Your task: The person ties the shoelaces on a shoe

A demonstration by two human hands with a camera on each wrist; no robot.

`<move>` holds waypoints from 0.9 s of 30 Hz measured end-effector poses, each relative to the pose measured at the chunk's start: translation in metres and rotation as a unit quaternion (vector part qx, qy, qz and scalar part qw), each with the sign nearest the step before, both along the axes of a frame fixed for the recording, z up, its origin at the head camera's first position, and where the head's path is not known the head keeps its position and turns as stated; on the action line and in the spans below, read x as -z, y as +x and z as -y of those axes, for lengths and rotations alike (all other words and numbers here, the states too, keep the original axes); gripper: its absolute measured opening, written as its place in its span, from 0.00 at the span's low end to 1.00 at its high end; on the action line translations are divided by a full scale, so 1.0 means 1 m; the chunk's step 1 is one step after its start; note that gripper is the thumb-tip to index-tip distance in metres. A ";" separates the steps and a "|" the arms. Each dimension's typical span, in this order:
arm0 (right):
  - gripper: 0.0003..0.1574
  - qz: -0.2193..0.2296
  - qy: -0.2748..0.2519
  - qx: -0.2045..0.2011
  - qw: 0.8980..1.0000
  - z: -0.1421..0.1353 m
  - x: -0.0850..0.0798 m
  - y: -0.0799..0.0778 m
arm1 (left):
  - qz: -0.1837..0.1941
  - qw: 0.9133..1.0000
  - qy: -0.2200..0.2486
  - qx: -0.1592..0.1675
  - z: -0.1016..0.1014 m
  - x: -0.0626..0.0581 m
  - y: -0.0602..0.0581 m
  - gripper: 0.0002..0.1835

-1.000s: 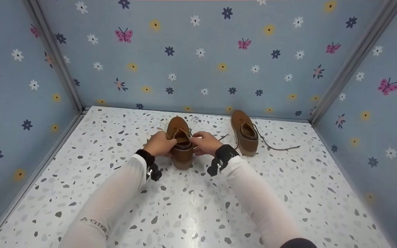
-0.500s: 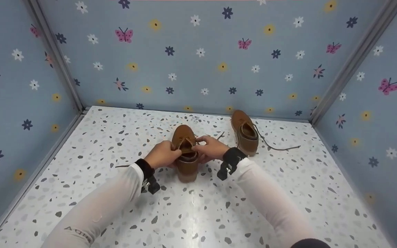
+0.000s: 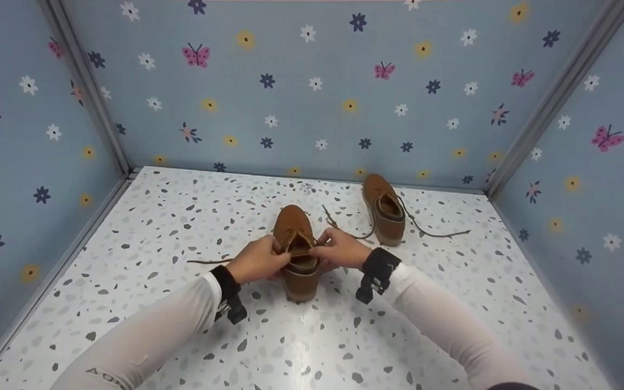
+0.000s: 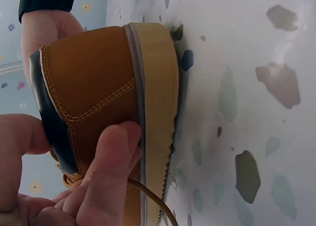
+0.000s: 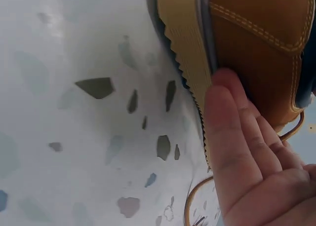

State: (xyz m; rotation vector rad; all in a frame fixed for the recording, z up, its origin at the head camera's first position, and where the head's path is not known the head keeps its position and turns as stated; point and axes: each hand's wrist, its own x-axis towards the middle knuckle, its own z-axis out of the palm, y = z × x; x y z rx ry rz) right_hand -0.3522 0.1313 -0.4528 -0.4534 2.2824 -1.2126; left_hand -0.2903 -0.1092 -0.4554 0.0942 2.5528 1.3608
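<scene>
A brown lace-up shoe (image 3: 292, 218) stands on the speckled surface, toe pointing away, with its dark-lined collar spread. My left hand (image 3: 260, 259) grips its left side, the thumb at the collar edge and the fingers (image 4: 109, 159) along the outer wall. From the other side my right hand (image 3: 343, 250) holds it likewise, its fingers (image 5: 228, 130) against the wall just above the ridged tan sole (image 5: 180, 18). One loose lace end (image 3: 203, 262) trails left from under the left hand. Parts of the eyelets and laces are hidden by the hands.
A matching brown shoe (image 3: 391, 233) stands back right near the wall, its loose lace (image 3: 436, 234) stretching right. Another lace end lies between the two shoes. Blue floral panels (image 3: 312, 108) enclose the back and both sides of the speckled floor (image 3: 301, 352).
Both hands have drawn the shoe nearer to me and slightly right. The trailing laces shifted with it. The right thumb now lies at the collar. The other shoe stayed where it was.
</scene>
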 end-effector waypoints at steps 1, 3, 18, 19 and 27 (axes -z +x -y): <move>0.21 -0.001 0.000 0.003 1.000 -0.002 0.000 0.002 | -0.001 1.000 0.000 0.003 0.000 0.001 0.000 0.15; 0.18 -0.007 0.001 0.004 1.000 -0.003 0.000 0.003 | 0.000 1.000 -0.002 0.011 0.001 0.002 -0.001 0.16; 0.14 -0.022 0.009 -0.039 0.999 -0.004 -0.003 0.010 | -0.043 0.991 -0.029 0.122 0.016 0.009 -0.020 0.20; 0.15 -0.026 0.006 -0.040 0.999 -0.005 -0.003 0.012 | -0.044 0.991 -0.026 0.127 0.016 0.008 -0.019 0.20; 0.19 -0.030 0.002 -0.041 0.999 -0.017 -0.003 0.033 | -0.049 0.983 -0.013 0.176 0.004 0.005 -0.010 0.20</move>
